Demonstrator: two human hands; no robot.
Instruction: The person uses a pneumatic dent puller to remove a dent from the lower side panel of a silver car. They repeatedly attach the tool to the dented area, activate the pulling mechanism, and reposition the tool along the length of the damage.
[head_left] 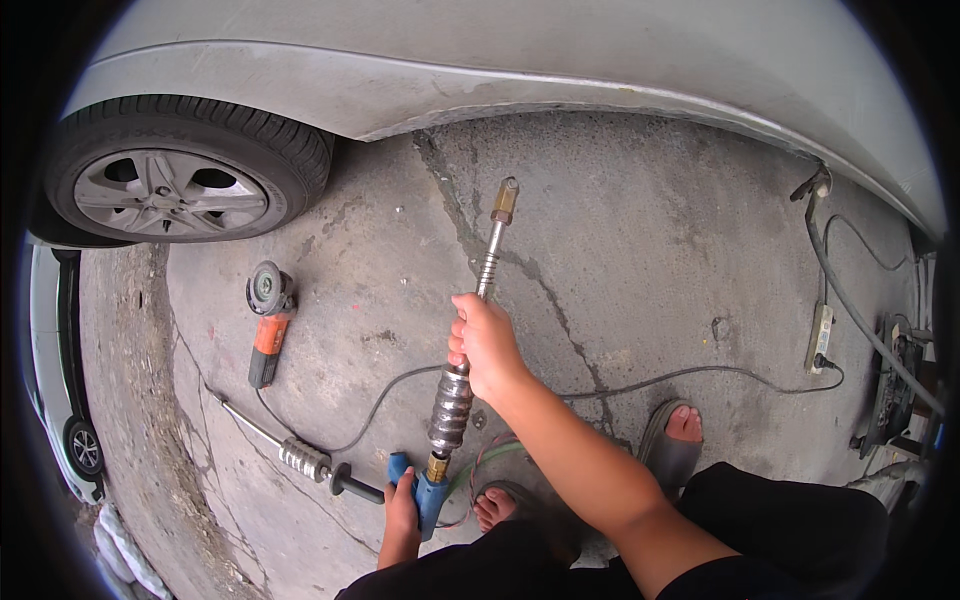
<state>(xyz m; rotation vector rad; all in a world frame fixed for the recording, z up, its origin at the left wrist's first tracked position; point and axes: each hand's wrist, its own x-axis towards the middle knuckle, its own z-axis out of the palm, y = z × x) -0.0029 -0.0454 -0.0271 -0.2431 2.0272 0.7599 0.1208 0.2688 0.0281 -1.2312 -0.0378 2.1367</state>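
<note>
One ribbed slide hammer (450, 410), brassy tip (504, 202), right fingers (459, 328) gripping rod (493, 255), left fingers (404, 484) gripping blue handle (430, 505)

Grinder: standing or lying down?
Lying down: the grinder's orange-and-black body stretches along the concrete floor, disc side facing up.

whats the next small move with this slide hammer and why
Probably raise the slide hammer so its brass-coloured tip comes nearer the car panel: the left hand's grip is closed on the blue handle, the right hand's grip is around the rod, and the tip shows against the concrete floor, apart from the panel.
</note>
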